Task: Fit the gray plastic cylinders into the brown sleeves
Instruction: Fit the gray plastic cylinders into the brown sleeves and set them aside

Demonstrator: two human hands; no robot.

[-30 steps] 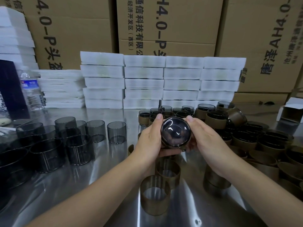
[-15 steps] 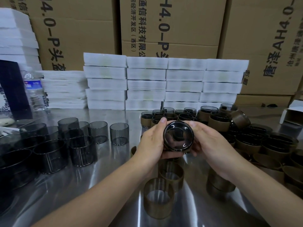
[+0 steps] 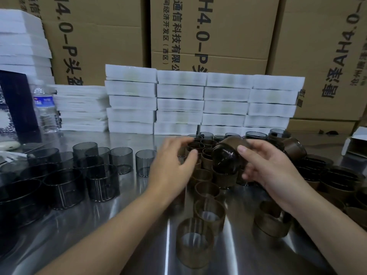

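Observation:
My right hand [image 3: 272, 167] grips a gray cylinder fitted in a brown sleeve [image 3: 228, 153], tilted with its closed end toward me. My left hand [image 3: 174, 163] hovers just left of it with fingers loosely spread, holding nothing. Bare gray cylinders [image 3: 99, 175] stand in a group on the left of the steel table [image 3: 139, 245]. Several empty brown sleeves [image 3: 195, 241] stand in a row in front of me. Sleeved cylinders [image 3: 337, 179] crowd the right side and the area behind my hands.
Stacks of white foam trays [image 3: 202, 104] line the back, with cardboard boxes [image 3: 208, 32] behind them. A water bottle [image 3: 44, 108] stands at the far left. A small white box [image 3: 355, 143] sits at the right edge.
My left hand has let go of the sleeved cylinder and drawn left. My right hand has carried the piece to the right and tilted it.

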